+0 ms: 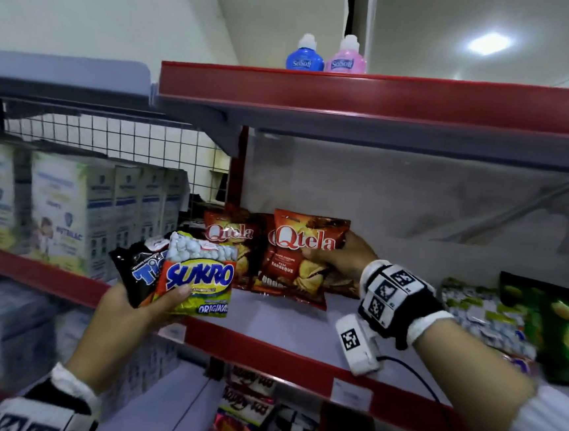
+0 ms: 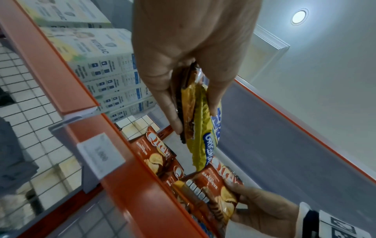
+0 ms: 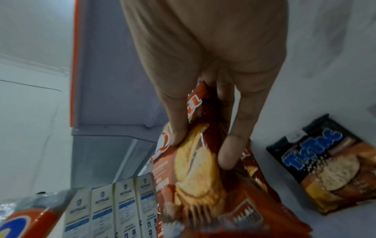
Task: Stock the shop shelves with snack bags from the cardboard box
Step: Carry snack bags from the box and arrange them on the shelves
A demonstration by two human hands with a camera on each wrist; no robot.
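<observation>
My left hand (image 1: 152,300) holds two bags together in front of the shelf edge: a yellow and orange Sukro bag (image 1: 198,276) and a black Tic Tac bag (image 1: 141,268) behind it. In the left wrist view the thumb and fingers (image 2: 175,112) pinch both bags, with the Sukro bag (image 2: 199,128) hanging down. My right hand (image 1: 338,257) grips a red Qtela bag (image 1: 296,261) standing on the grey shelf (image 1: 267,317); its fingers (image 3: 230,154) curl round the bag (image 3: 203,185). A second Qtela bag (image 1: 229,238) stands just to its left. The cardboard box is out of view.
White milk cartons (image 1: 80,211) fill the shelf to the left. Green snack bags (image 1: 562,329) lie at the right end. Another Tic Tac bag (image 3: 325,169) lies by the back wall. Two bottles (image 1: 324,59) stand on the top shelf; more bags (image 1: 245,414) sit below.
</observation>
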